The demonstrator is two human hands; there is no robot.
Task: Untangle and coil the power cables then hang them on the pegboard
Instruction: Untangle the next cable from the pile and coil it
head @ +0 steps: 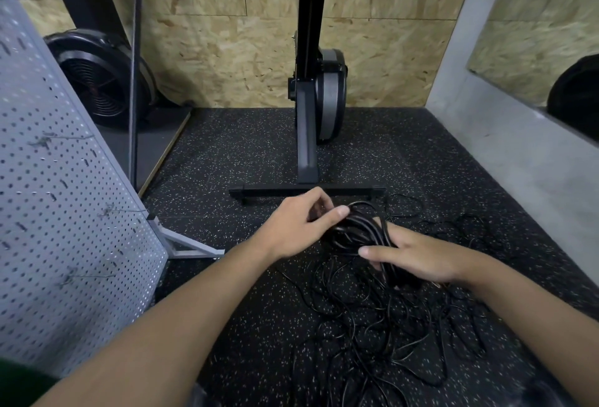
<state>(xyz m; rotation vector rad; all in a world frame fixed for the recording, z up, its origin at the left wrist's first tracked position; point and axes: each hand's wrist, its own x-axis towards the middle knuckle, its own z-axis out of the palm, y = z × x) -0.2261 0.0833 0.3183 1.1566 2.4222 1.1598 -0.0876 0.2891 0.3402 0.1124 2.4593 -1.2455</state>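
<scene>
A bundle of black power cable loops point(359, 231) is held between both hands above the speckled floor. My right hand point(418, 257) grips the loops from the right, with the thumb laid over them. My left hand point(298, 228) pinches a strand at the top of the bundle, thumb against the cable. Below the hands, a loose tangle of black cables point(382, 325) sprawls across the floor. The grey pegboard point(64, 212) stands tilted at the left, with a few wire hooks point(123, 210) sticking out of it.
A black exercise machine point(311, 108) stands upright ahead, its crossbar foot point(259, 192) just beyond my hands. A black fan point(100, 79) sits at the back left. The pegboard's grey foot point(191, 249) juts onto the floor. A grey wall runs along the right.
</scene>
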